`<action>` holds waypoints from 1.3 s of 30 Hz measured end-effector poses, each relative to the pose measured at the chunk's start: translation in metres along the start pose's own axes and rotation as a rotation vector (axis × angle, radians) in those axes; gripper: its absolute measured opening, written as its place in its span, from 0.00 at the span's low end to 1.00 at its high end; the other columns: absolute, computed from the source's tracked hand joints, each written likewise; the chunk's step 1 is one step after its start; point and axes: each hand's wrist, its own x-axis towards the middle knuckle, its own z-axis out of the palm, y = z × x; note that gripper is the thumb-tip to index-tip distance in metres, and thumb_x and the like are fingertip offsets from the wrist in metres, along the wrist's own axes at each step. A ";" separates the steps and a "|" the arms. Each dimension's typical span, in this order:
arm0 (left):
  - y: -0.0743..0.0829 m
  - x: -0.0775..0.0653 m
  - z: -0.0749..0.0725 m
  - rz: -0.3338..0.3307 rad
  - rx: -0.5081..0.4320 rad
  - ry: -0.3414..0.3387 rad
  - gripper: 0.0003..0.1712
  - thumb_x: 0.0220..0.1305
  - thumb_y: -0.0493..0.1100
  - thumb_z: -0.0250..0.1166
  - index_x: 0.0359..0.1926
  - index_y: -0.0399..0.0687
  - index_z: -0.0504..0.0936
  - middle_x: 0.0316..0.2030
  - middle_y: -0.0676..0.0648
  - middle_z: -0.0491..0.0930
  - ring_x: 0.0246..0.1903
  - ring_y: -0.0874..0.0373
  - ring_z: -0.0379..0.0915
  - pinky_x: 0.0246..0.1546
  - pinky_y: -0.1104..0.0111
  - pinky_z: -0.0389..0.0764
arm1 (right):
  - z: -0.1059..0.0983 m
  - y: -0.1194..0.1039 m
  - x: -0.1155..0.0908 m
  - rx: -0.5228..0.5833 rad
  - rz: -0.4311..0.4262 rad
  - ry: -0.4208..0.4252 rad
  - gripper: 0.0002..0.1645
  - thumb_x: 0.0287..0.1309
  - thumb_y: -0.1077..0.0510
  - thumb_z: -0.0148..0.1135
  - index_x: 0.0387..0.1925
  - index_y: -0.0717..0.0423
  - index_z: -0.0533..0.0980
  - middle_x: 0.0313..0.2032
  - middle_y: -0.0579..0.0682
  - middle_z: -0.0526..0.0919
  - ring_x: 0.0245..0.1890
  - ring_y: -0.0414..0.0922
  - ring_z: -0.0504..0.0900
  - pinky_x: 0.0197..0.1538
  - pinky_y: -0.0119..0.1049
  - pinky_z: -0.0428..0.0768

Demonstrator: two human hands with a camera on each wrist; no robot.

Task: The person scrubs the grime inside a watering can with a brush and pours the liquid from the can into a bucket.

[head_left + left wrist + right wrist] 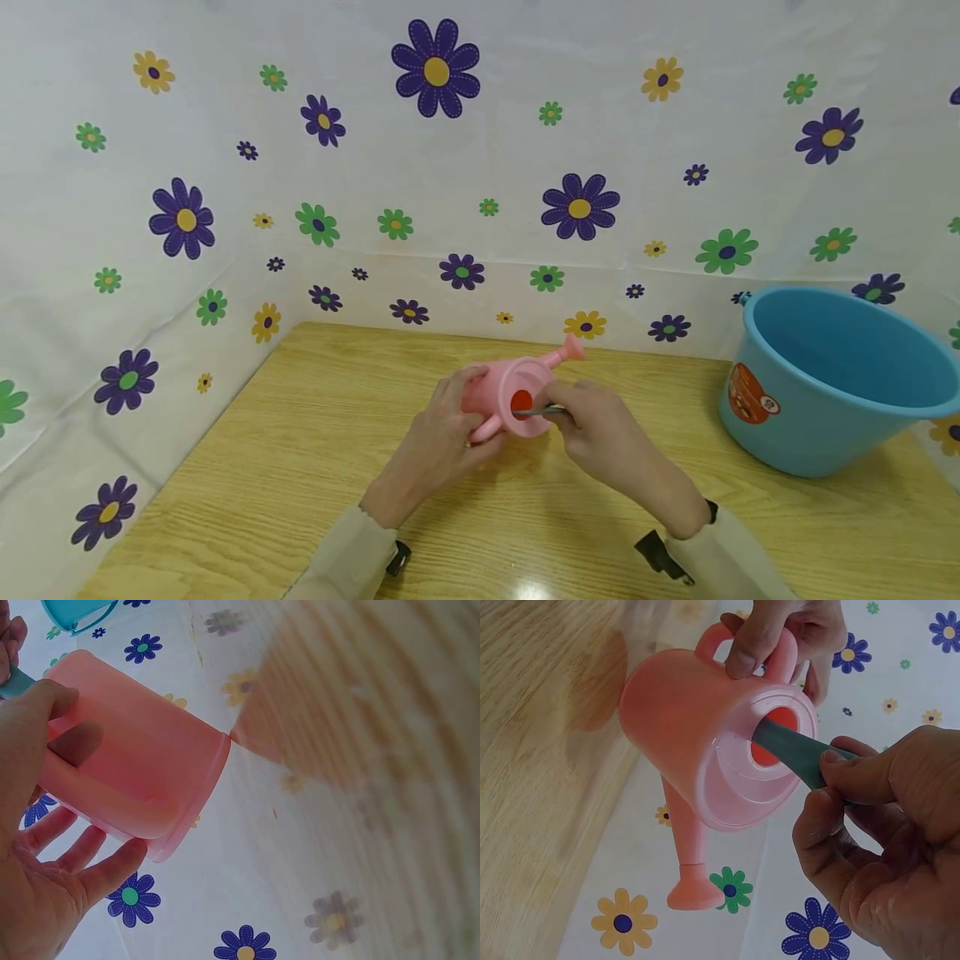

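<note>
A pink toy watering can [483,390] lies tilted on the table, its top opening turned toward the right hand and its spout pointing away. My left hand [448,427] holds it at the handle, thumb on the body and fingers spread along the far side. My right hand [609,432] pinches a teal tapered stick-like tool [799,754] between thumb and fingers. The tool's far end goes into the can's round opening and is hidden inside, so I cannot tell what kind of tool it is. Red shows within the opening, around the tool.
A large light blue bucket [810,417] with a red sticker stands at the right of the wooden table [315,417]. A white sheet [487,150] with purple, green and yellow flowers hangs behind the table and along its left side.
</note>
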 end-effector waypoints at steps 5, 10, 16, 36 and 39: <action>0.000 0.000 0.000 -0.004 -0.003 0.005 0.23 0.62 0.50 0.74 0.14 0.50 0.78 0.66 0.41 0.71 0.64 0.41 0.71 0.44 0.57 0.90 | 0.004 0.001 0.002 -0.022 -0.004 -0.006 0.12 0.57 0.73 0.68 0.35 0.53 0.81 0.30 0.46 0.87 0.28 0.38 0.72 0.34 0.28 0.75; 0.000 0.000 0.000 -0.004 -0.005 0.001 0.23 0.62 0.50 0.74 0.14 0.51 0.77 0.66 0.40 0.71 0.64 0.41 0.71 0.45 0.57 0.90 | 0.008 0.002 0.003 -0.057 0.006 -0.028 0.12 0.58 0.72 0.67 0.35 0.53 0.82 0.35 0.47 0.90 0.29 0.39 0.72 0.34 0.27 0.76; 0.000 0.000 0.001 0.001 -0.009 0.001 0.22 0.62 0.49 0.74 0.14 0.51 0.78 0.65 0.41 0.71 0.64 0.41 0.70 0.46 0.57 0.90 | 0.010 0.003 0.005 -0.097 0.017 -0.040 0.11 0.59 0.71 0.68 0.36 0.52 0.83 0.35 0.47 0.90 0.28 0.39 0.69 0.32 0.26 0.71; 0.002 0.001 0.001 0.018 0.015 -0.008 0.22 0.62 0.51 0.74 0.16 0.49 0.80 0.66 0.41 0.70 0.63 0.41 0.71 0.44 0.57 0.90 | -0.012 -0.010 -0.002 -0.167 0.011 -0.091 0.21 0.56 0.78 0.60 0.38 0.50 0.84 0.36 0.46 0.90 0.29 0.39 0.69 0.29 0.25 0.70; 0.002 0.001 0.001 0.016 0.015 -0.012 0.22 0.62 0.51 0.74 0.16 0.49 0.80 0.67 0.41 0.70 0.63 0.41 0.71 0.45 0.57 0.90 | -0.016 -0.011 -0.002 -0.177 0.004 -0.093 0.23 0.57 0.78 0.59 0.39 0.48 0.85 0.35 0.46 0.89 0.29 0.40 0.70 0.29 0.25 0.70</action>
